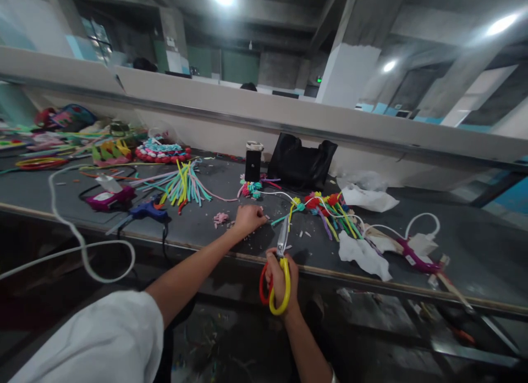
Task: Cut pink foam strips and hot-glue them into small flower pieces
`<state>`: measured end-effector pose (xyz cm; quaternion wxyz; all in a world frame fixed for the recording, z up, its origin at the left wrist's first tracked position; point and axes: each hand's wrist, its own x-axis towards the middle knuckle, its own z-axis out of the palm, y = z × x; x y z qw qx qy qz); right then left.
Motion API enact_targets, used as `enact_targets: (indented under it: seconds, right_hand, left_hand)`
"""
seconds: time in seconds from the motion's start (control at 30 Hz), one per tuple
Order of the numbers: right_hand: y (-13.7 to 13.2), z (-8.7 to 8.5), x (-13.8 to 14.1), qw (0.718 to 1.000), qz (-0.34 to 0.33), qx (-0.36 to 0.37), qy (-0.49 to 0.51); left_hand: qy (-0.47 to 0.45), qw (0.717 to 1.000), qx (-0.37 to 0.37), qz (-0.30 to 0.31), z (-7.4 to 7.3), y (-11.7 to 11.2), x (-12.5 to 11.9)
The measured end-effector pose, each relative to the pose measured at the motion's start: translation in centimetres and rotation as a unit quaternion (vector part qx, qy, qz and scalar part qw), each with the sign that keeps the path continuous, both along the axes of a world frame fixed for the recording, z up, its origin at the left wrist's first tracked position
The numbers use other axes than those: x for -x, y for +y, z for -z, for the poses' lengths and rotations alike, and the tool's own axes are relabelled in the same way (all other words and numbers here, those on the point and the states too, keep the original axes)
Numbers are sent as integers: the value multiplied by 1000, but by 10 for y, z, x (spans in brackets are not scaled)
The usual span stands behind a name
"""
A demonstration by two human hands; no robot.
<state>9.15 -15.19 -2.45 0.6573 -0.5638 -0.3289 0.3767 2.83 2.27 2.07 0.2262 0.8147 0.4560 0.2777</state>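
Observation:
My right hand (289,278) grips a pair of scissors (282,241) with one red and one yellow handle loop, at the table's front edge. The blades point away from me over the table, close to a flower of yellow and teal pipe cleaners (297,206). My left hand (248,219) rests low over the table with its fingers curled together; what they hold, if anything, is hidden. Small pink clippings (221,218) lie to its left, and more scraps are scattered around both hands. Beyond the left hand is a pink and teal fluffy piece (251,189).
A bundle of pipe cleaners (185,185), a blue glue gun (149,210) and a magenta power strip (110,198) lie left. A black phone (253,164) and black bag (302,162) stand behind. Red flowers (324,203), crumpled paper (363,255) and a white cable (424,215) are right.

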Motion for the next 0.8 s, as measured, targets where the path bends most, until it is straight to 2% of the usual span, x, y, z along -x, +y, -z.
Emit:
enact_targets:
  seconds: [0.17, 0.23, 0.27, 0.37, 0.43, 0.53, 0.67, 0.8]
  right_hand:
    - [-2, -8, 5, 999, 17, -33, -20]
    - [-1, -8, 6, 999, 15, -37, -16]
    - [-1, -7, 7, 999, 9, -35, -17]
    - [0, -3, 8, 999, -14, -27, -26]
    - [1, 1, 10, 999, -21, -22, -21]
    - [1, 3, 14, 999, -32, -22, -5]
    - [1, 2, 17, 999, -38, -19, -8]
    - [2, 5, 16, 999, -32, -8, -1]
  left_hand:
    - [-109, 989, 95, 41, -4, -53, 35]
    - [-213, 950, 217, 76, -1, -73, 45]
    - [-239, 934, 254, 83, 1, -80, 49]
    - [-275, 910, 296, 96, 6, -91, 54]
    - [-263, 913, 294, 104, 8, -91, 56]
    - [-215, 938, 250, 105, 5, -88, 61]
    - [-144, 972, 142, 122, 0, -88, 68]
    - [-91, 985, 34, 144, -3, -91, 73]
